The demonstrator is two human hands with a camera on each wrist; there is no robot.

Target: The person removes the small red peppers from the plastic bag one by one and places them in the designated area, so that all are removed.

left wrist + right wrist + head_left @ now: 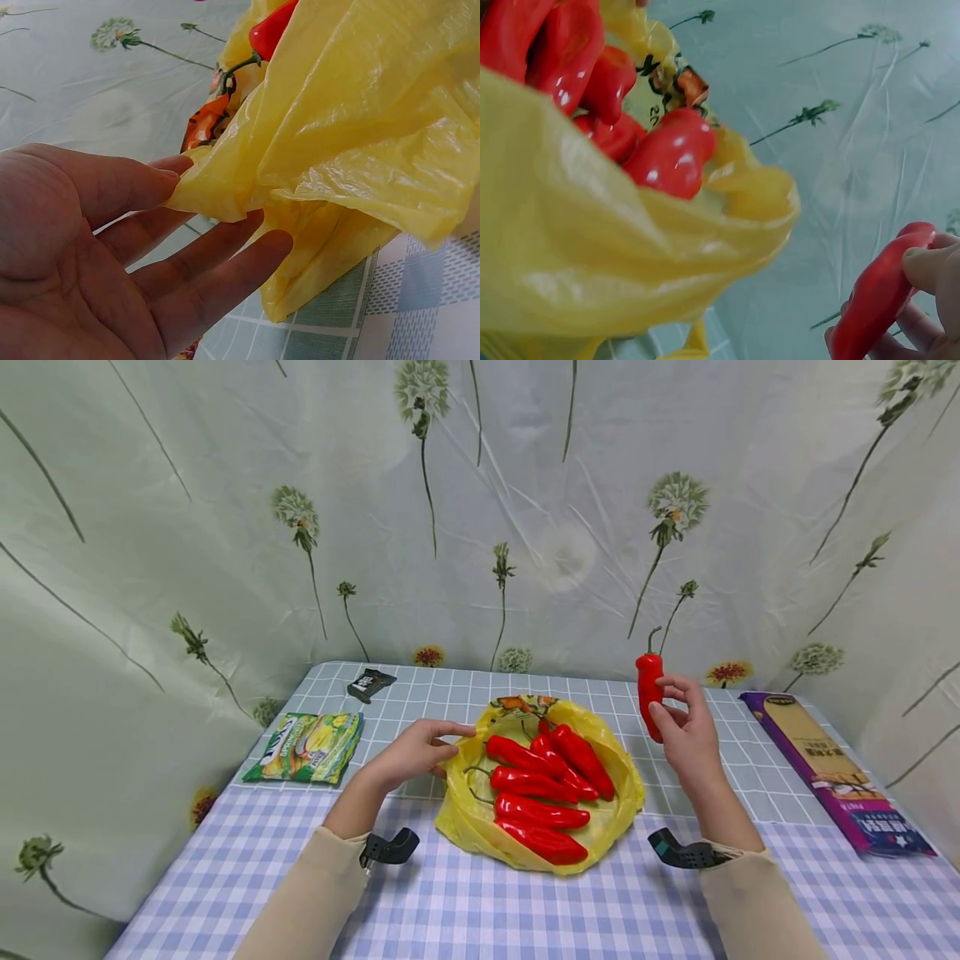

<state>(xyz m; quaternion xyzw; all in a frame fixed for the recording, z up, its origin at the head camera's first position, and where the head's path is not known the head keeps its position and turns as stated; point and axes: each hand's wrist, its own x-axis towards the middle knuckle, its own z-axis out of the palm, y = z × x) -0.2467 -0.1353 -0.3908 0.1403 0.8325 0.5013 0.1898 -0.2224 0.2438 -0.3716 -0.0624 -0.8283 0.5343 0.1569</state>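
Note:
A yellow plastic bag (459, 818) stands with its mouth spread wide, and several glossy red peppers (532, 783) lie inside it. My left hand (411, 753) is at the bag's left rim; in the left wrist view its thumb and index finger pinch the thin edge while the other fingers stay extended below. Away to the right of the bag, my right hand (688, 728) holds a single long red pepper (648, 687) raised, its green stem pointing up. The right wrist view shows thumb and fingers around this pepper (885, 289), with the bag's side (630, 262) nearby.
A green and yellow snack packet (309, 748) lies on the left, with a small black wrapper (371, 683) behind it. Along the right edge is a long purple and tan package (832, 760). A flower-printed curtain (480, 510) hangs behind the checked tablecloth (480, 914).

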